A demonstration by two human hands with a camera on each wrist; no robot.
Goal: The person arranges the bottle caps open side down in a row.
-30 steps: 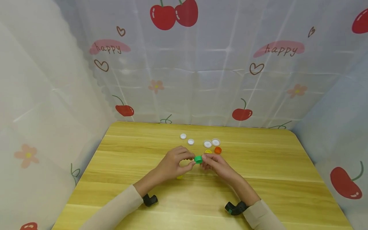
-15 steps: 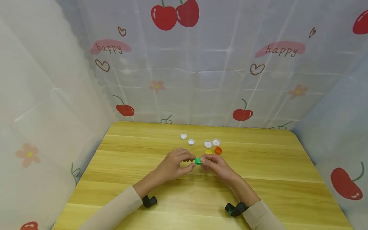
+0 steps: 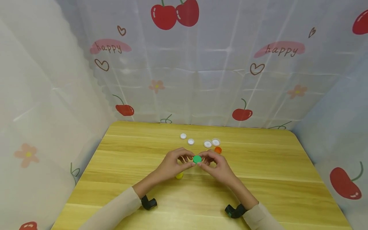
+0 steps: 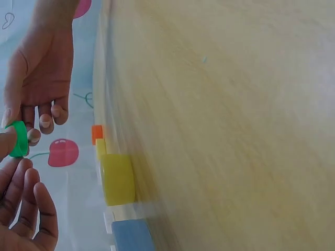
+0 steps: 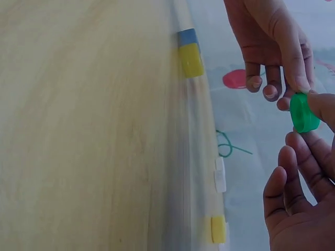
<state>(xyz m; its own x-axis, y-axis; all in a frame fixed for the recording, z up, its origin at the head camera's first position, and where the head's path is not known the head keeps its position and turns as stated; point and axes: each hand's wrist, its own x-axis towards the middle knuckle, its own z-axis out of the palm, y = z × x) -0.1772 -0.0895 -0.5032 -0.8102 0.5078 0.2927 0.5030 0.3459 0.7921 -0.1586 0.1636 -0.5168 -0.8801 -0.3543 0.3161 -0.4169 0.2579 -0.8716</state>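
Observation:
A green bottle cap (image 3: 197, 159) is held above the table between my two hands, its flat top facing the head camera. My left hand (image 3: 172, 163) pinches its left side with thumb and fingertips. From the opposite side my right hand (image 3: 220, 164) pinches the cap too. Its hollow inside shows in the right wrist view, where the green cap (image 5: 304, 113) sits between both hands' fingertips. A yellow cap (image 3: 179, 175) lies on the table under my left hand. In the left wrist view a blue cap-like piece (image 4: 132, 235) is beside the yellow cap (image 4: 118, 179).
Beyond the hands, several white caps (image 3: 191, 141) lie hollow side up on the wooden table (image 3: 138, 137). An orange cap (image 3: 218, 150) is just behind my right hand. A smaller-looking yellow cap (image 5: 218, 229) shows in the right wrist view. Printed curtains (image 3: 195, 95) enclose the table.
The green cap has turned, so its flat top rather than its side and hollow faces the head camera. My right fingers have shifted along its edge; the left hand has barely moved.

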